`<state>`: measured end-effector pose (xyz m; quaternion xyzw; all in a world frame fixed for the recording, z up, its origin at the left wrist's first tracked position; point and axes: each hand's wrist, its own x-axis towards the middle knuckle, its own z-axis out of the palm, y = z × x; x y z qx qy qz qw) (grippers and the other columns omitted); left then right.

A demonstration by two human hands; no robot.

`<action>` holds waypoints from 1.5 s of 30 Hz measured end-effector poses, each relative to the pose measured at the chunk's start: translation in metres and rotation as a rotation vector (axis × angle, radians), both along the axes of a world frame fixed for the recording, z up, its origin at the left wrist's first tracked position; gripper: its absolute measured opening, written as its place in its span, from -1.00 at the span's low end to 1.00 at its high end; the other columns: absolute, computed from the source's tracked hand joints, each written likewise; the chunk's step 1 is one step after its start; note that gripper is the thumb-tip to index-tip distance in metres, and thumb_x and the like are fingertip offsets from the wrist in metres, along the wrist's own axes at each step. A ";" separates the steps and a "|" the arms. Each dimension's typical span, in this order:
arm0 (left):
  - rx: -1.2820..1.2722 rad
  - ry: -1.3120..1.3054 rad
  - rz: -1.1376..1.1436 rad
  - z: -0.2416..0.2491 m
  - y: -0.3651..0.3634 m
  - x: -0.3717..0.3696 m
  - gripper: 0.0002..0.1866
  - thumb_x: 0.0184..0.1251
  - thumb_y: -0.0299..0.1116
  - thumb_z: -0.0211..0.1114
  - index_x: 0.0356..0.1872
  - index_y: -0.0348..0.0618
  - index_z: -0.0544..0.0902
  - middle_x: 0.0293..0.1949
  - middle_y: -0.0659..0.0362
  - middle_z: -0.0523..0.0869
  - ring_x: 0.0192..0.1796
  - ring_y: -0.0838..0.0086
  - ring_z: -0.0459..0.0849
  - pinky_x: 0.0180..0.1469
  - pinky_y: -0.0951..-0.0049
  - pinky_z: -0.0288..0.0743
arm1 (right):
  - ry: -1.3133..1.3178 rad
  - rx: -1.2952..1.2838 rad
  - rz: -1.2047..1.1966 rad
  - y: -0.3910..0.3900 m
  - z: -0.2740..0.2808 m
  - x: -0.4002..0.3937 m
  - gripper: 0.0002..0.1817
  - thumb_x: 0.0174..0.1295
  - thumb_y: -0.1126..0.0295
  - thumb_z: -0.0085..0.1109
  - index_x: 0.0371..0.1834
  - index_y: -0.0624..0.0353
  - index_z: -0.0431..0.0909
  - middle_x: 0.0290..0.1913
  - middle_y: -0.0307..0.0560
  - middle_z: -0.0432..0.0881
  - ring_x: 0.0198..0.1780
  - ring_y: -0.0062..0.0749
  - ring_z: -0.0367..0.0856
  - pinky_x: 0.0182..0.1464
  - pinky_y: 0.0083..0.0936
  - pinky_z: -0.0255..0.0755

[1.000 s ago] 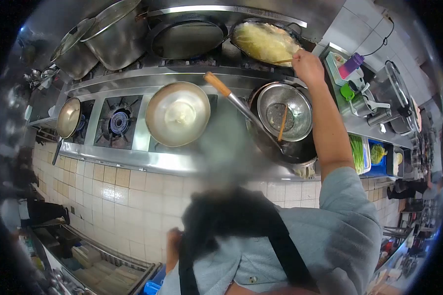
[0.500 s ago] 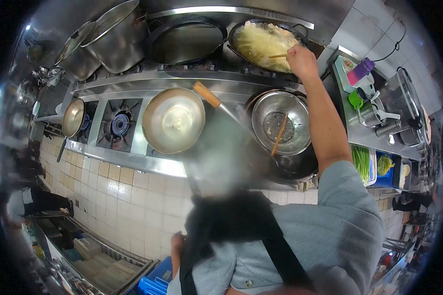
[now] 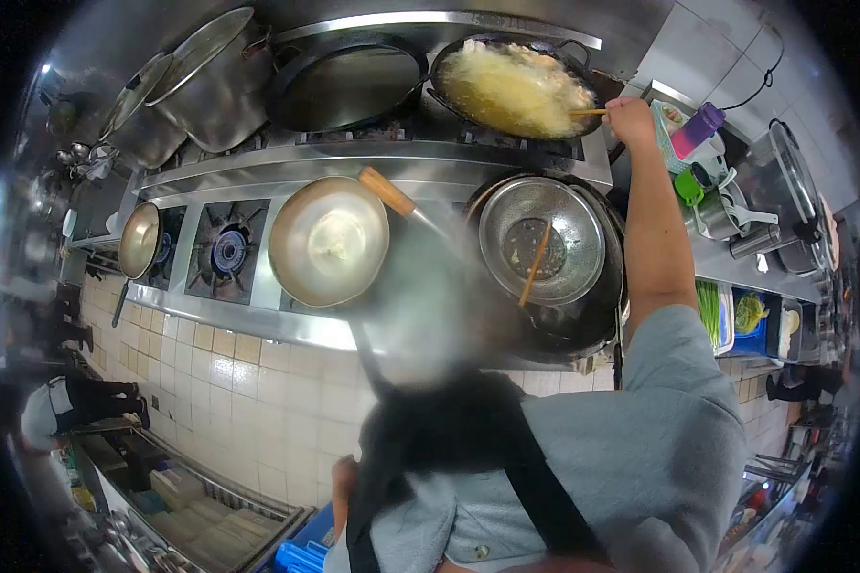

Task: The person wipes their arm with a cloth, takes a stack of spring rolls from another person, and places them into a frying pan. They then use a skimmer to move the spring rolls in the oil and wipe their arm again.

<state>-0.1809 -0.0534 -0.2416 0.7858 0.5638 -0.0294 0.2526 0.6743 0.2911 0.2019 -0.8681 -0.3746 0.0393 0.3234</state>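
Observation:
My right hand [image 3: 631,121] is closed round the end of a thin wooden stick [image 3: 588,112], its other end running into the bubbling oil. That oil fills a black wok [image 3: 583,67] at the back right, where pale pieces of food [image 3: 545,72] fry under yellowish foam. My left hand [image 3: 344,473] hangs low by my apron [image 3: 449,420], its fingers mostly hidden. Below the frying wok, a steel strainer bowl [image 3: 583,215] rests over a dark wok [image 3: 592,325], with another wooden stick [image 3: 537,263] lying across it.
A steel wok [image 3: 282,239] sits at centre-left beside a wooden-handled tool [image 3: 387,189]. Left of it are a bare burner [image 3: 229,250] and a small pan [image 3: 140,239]. Tall pots [image 3: 210,95] and a dark pan [image 3: 354,91] stand behind. A purple bottle [image 3: 702,126] is at right.
My right hand has moved right, from over the frying wok's edge to beyond it, drawing the stick along. The view has shifted slightly. My left hand stays low.

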 end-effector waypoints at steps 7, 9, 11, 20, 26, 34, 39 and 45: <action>0.052 -0.069 -0.044 0.013 0.003 0.000 -0.85 0.02 -0.36 0.22 -0.44 -0.02 0.75 -0.15 0.09 0.74 0.00 0.17 0.67 0.06 0.20 0.55 | 0.587 0.217 0.016 -0.001 -0.017 0.003 -0.79 0.28 0.43 -0.04 -0.07 0.14 0.50 -0.37 -0.14 0.70 -0.65 -0.66 0.35 -0.69 -0.70 0.11; 0.062 -0.079 -0.050 0.014 0.002 0.000 -0.86 0.00 -0.37 0.22 -0.46 0.02 0.76 -0.16 0.11 0.75 0.01 0.19 0.67 0.06 0.20 0.55 | 0.623 0.228 0.008 -0.001 -0.018 0.003 -0.82 0.26 0.43 0.02 -0.11 0.14 0.54 -0.39 -0.14 0.70 -0.65 -0.65 0.36 -0.68 -0.67 0.13; 0.069 -0.071 -0.046 0.009 0.003 -0.002 -0.86 0.01 -0.37 0.23 -0.46 0.04 0.76 -0.14 0.12 0.75 0.02 0.20 0.66 0.07 0.21 0.55 | 0.658 0.240 -0.003 -0.002 -0.018 0.003 -0.85 0.24 0.43 0.08 -0.16 0.14 0.57 -0.41 -0.15 0.70 -0.65 -0.64 0.36 -0.66 -0.64 0.16; -0.195 -0.172 0.349 0.040 0.011 0.011 -0.86 0.02 -0.29 0.29 -0.41 0.15 0.78 -0.12 0.17 0.75 0.08 0.24 0.64 0.10 0.23 0.53 | 0.722 0.233 0.076 -0.001 -0.016 -0.007 -0.81 0.32 0.46 0.01 -0.05 0.16 0.52 -0.32 -0.15 0.71 -0.63 -0.74 0.34 -0.69 -0.77 0.13; -0.138 -0.101 0.113 0.027 0.012 0.006 -0.84 0.07 -0.20 0.28 -0.36 0.15 0.79 -0.11 0.11 0.74 0.09 0.23 0.64 0.14 0.22 0.52 | 0.732 0.238 0.110 -0.001 -0.011 -0.015 -0.82 0.30 0.43 0.08 -0.06 0.18 0.51 -0.30 -0.13 0.71 -0.65 -0.74 0.34 -0.71 -0.78 0.13; -0.055 0.063 -0.015 0.004 0.001 0.001 -0.77 0.13 -0.21 0.24 -0.30 -0.03 0.77 0.00 -0.04 0.68 0.08 0.12 0.63 0.15 0.18 0.50 | 0.681 0.281 0.194 0.000 -0.003 -0.026 -0.85 0.30 0.42 0.07 -0.12 0.17 0.54 -0.31 -0.13 0.71 -0.66 -0.77 0.36 -0.72 -0.79 0.14; 0.016 0.029 -0.074 0.004 0.000 -0.002 -0.76 0.16 -0.21 0.23 -0.33 -0.12 0.75 -0.02 -0.07 0.68 0.04 0.09 0.65 0.09 0.16 0.53 | 0.544 0.275 0.199 0.002 0.005 -0.031 -0.84 0.27 0.43 0.07 -0.15 0.21 0.57 -0.32 -0.09 0.71 -0.66 -0.72 0.36 -0.65 -0.74 0.24; 0.000 -0.001 -0.071 0.004 -0.001 -0.001 -0.76 0.16 -0.20 0.23 -0.35 -0.12 0.75 -0.03 -0.07 0.69 0.04 0.09 0.64 0.09 0.16 0.52 | 0.081 0.313 0.196 0.004 0.031 -0.046 -0.78 0.10 0.37 0.17 -0.20 0.18 0.66 -0.36 -0.12 0.73 -0.44 -0.40 0.63 -0.28 -0.47 0.48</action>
